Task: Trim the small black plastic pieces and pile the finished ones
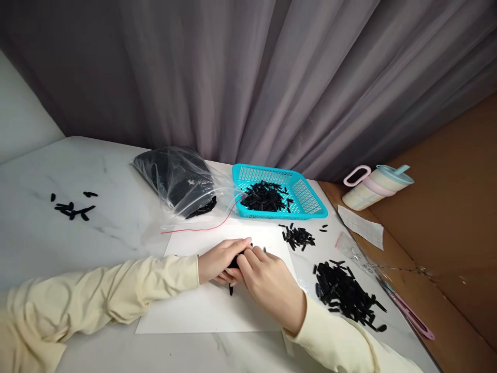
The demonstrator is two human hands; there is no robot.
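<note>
Over a white sheet of paper [186, 311], my two hands meet around a few small black strips [234, 263]. My left hand [222, 259] is closed on them from the left, its thumb along the top. From the right, my right hand [267, 277] presses curled fingers against the same strips, and its fingertips are mostly hidden. Below the hands, a single black piece [231, 290] shows its end; whether it is held or lies on the paper I cannot tell. How many strips are in the grip is hidden.
A turquoise basket [310, 204] of black strips stands behind the paper, beside a clear bag [174, 178] of black material and a red string [202, 229]. Loose strip piles [345, 292] lie right, others [72, 210] far left. A tumbler [375, 189] and pink-handled tool [415, 318] are at right.
</note>
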